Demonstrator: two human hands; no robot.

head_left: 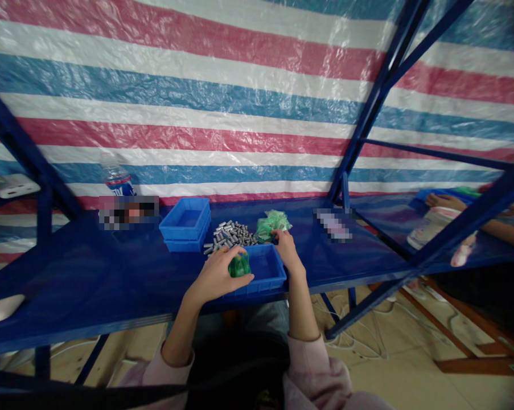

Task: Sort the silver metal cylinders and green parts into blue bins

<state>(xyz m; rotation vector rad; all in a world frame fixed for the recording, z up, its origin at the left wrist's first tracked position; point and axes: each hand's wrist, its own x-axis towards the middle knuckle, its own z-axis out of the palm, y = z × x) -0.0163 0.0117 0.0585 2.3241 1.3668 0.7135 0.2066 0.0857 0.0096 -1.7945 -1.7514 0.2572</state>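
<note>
My left hand (217, 274) curls around a shiny green translucent object (238, 265), with the thumb in front and the fingers over the top. It holds this over the left part of a shallow blue plastic tray (278, 280) near the table's front edge. At the tray's back right corner, my right hand (286, 248) has its fingers bent in against a pile of light green translucent pieces (274, 221). Whatever is between those fingertips is too small to make out. Behind my left hand lies a heap of short silvery metal cylinders (233, 232).
Two stacked blue trays (185, 221) stand left of the cylinders. Further left are a plastic bottle (119, 179) and a white object (3, 309). Blue metal posts (363, 134) flank the blue table (124, 279). At far right, another person's hand (447, 202) is near a blue tray.
</note>
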